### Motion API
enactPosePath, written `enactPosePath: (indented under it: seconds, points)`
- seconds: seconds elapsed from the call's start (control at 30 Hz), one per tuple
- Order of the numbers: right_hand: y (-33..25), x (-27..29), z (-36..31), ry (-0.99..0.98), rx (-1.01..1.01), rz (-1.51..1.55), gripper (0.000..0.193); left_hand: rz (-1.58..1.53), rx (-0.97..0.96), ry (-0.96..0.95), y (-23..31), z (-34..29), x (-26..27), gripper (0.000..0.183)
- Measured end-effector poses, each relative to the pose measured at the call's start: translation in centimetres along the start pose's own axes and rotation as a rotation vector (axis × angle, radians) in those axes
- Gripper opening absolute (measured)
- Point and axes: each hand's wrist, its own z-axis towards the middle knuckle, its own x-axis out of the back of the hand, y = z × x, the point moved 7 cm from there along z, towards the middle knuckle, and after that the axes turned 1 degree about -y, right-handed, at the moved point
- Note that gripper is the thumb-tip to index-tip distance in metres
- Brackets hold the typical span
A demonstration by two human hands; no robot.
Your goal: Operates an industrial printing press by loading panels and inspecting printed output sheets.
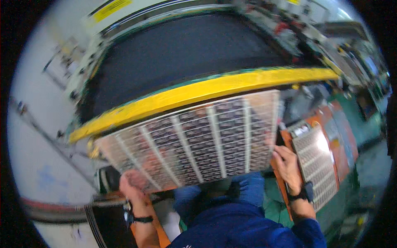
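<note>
Gripping a thin, glossy rectangular panel with rows of small dark blocks between pale stripes (198,140), both bare hands are holding it on the near side of the long, flat yellow rail (206,90). The left hand (133,184) is clasping the panel's lower left corner, the corner farthest from the rail at that end; blur is hiding just how its fingers are wrapping. The right hand (288,167) is pinching the right edge, below the rail's right half. Between them the panel is spanning the whole gap, tilting up to the right, its far edge running just beside the rail; whether they are touching, I cannot tell. Supporting both ends evenly is seeming wise, as so thin a sheet is probably wanting to flex, and fingertips are serving best on the margins, off the blocks. Beyond the rail, a broad matte black bed (186,49) is stretching away. Nearer than the rail's right end, a smaller pale gridded panel (316,165) is lying on an orange-brown board (286,139).
</note>
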Motion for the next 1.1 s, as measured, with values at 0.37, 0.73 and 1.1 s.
enactPosePath:
  seconds: [0.37, 0.73, 1.1]
  points:
    - [0.6, -0.5, -0.7, -0.004, -0.081, 0.012, 0.023, 0.119, -0.097, -0.039, 0.0, -0.5, 2.2, 0.029]
    - [4.2, 2.7, -3.1, 0.299, -0.038, 0.274, 0.017, 0.187, -0.068, -0.071, 2.4, -0.8, -5.0, 0.027]
    - [16.4, 33.0, -5.5, 0.833, -0.307, 0.513, 0.045, 0.815, -0.356, -0.674, 12.5, 16.3, -18.9, 0.026]
